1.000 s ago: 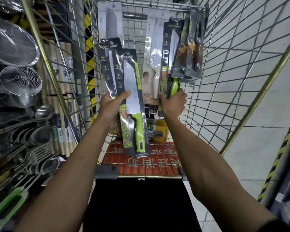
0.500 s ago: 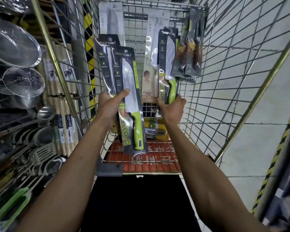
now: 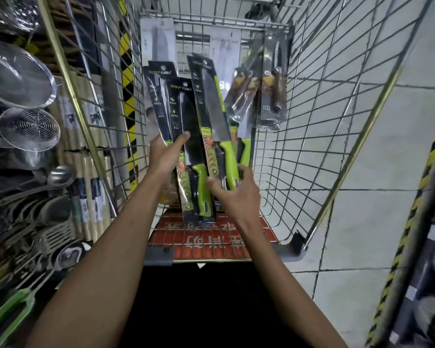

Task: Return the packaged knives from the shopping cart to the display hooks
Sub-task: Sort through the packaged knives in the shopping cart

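The green-handled knife pack (image 3: pixel 190 136) stands nearly upright inside the shopping cart (image 3: pixel 312 121), long axis vertical, blade tip up and away from the person, handle down. The left hand (image 3: pixel 165 159) grips it at mid-length, thumb across the front and fingers behind. The same grip takes in a second black pack (image 3: pixel 157 96) just behind it, on the side away from the right hand. The right hand (image 3: pixel 236 197) holds a tilted knife pack (image 3: pixel 212 109) by its lower end, thumb on one side of the green handle and fingers curled round the other. This pack leans with its top toward the left hand, and its edge overlaps the first pack.

Just beyond the right hand's fingers, 1 more green handle (image 3: pixel 245 151) shows – most of that pack is hidden. Past both hands, brown-handled packs (image 3: pixel 273 96) lean at the cart's far corner and a white pack (image 3: pixel 158 43) stands against the far wall; their print is too blurred to read. The wire walls close in on both sides – open room lies only above. Below the hands a red panel (image 3: pixel 211 239) lines the near end. Outside the left hand, strainers (image 3: pixel 18 74) and a ladle (image 3: pixel 60 173) crowd a shelf; outside the right lies tiled floor (image 3: pixel 374 146).
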